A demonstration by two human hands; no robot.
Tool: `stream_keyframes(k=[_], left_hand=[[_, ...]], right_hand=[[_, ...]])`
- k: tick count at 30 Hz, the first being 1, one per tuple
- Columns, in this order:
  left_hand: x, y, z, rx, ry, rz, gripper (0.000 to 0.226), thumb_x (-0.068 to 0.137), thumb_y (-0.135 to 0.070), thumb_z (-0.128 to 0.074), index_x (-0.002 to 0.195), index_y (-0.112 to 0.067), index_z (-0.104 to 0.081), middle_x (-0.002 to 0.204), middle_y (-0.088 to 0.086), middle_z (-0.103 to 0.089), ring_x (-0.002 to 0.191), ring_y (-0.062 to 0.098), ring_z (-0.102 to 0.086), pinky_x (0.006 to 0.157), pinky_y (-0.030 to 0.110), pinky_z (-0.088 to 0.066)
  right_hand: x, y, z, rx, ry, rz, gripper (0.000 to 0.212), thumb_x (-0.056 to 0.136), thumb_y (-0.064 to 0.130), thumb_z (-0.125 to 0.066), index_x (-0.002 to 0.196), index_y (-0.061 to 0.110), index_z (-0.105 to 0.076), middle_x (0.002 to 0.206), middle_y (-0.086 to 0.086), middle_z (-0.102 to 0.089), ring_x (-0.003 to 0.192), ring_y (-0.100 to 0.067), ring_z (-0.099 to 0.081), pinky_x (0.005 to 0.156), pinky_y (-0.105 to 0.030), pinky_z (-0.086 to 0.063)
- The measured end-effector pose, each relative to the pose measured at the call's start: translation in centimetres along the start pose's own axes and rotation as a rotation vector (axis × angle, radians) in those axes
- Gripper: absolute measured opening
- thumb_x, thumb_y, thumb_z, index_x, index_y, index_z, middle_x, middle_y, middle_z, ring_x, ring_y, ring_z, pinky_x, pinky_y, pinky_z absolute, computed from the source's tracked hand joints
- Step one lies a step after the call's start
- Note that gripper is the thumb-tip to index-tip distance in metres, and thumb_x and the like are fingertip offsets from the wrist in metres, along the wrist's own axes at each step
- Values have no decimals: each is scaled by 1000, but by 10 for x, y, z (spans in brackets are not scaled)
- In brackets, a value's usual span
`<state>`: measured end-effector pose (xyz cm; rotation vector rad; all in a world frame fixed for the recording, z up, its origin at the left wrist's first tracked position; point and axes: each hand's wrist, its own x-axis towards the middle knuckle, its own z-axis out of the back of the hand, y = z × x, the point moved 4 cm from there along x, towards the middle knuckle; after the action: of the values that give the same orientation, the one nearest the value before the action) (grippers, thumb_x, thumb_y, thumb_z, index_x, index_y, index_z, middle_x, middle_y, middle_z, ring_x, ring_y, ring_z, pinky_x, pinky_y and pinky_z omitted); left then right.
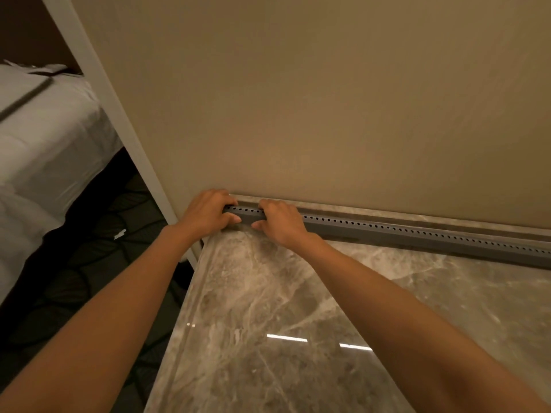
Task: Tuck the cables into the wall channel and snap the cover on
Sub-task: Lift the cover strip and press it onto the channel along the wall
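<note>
Left hand (208, 214) and right hand (281, 223) both pinch the left end of the grey perforated channel (417, 234), fingers over its top, thumbs on its front; it lies on the marble bench (268, 308) against the foot of the wall (328, 99). It looks like light, long, slightly flexible plastic, so the grip should probably move along it section by section. I can see no cables.

Left hand (205, 211), right hand (278, 222), curled fingers

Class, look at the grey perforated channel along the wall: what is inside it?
Of the channel, only the grey outside and a row of dark holes show. The left hand and right hand grip its left end. No cables show; the inside is covered.
</note>
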<state>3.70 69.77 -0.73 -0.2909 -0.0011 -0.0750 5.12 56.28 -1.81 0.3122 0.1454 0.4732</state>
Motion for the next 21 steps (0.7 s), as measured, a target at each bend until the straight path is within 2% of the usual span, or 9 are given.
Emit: stream_keyframes(k=[5,8,10,13,15,18,21], left_hand=[[1,-7,-2,-42,-28,-10,30,81,-24,-69,107,-8,-68,106,16,-65,99,30,-57,80,35,-42],[-2,6,0,-148,-19,41,33,79,-21,-72,111,-11,-66,108,15,-63,100,29,-56,77,27,-37],[-6,24,3,-213,-9,111,37,78,-17,-73,112,-8,-64,109,15,-62,101,29,-56,78,28,-37],[-13,49,5,-347,-11,245,40,79,-13,-72,116,-3,-59,104,7,-57,99,21,-52,81,28,-37],[-15,56,4,-445,-20,284,39,80,-11,-71,117,-3,-58,103,3,-53,99,16,-47,83,28,-37],[-16,57,1,-597,-7,276,25,84,-9,-66,109,-10,-60,101,7,-58,97,18,-51,72,20,-41],[-16,58,-3,-670,-10,294,22,88,-9,-61,110,-5,-60,98,7,-57,92,18,-50,68,13,-38]], right_hand=[[-3,-8,3,11,6,-1,34,91,31,-59,115,8,-57,118,-14,-65,111,-32,-58,90,-39,-43],[-4,-8,2,-3,15,5,35,92,32,-56,116,7,-55,120,-14,-64,112,-32,-57,92,-39,-42],[-5,-9,2,-6,23,9,35,93,32,-55,116,6,-54,120,-13,-63,112,-32,-56,92,-39,-42],[-2,-12,4,35,67,7,34,93,33,-55,113,5,-55,116,-14,-64,108,-31,-57,84,-37,-42],[0,-14,4,65,97,5,35,93,34,-55,111,4,-55,113,-15,-65,104,-31,-58,74,-33,-36],[1,-17,4,86,122,-1,36,93,36,-54,111,4,-55,110,-14,-65,94,-29,-56,70,-30,-30],[2,-18,5,113,126,-12,34,93,35,-55,108,4,-57,97,-12,-63,85,-25,-52,70,-30,-31]])
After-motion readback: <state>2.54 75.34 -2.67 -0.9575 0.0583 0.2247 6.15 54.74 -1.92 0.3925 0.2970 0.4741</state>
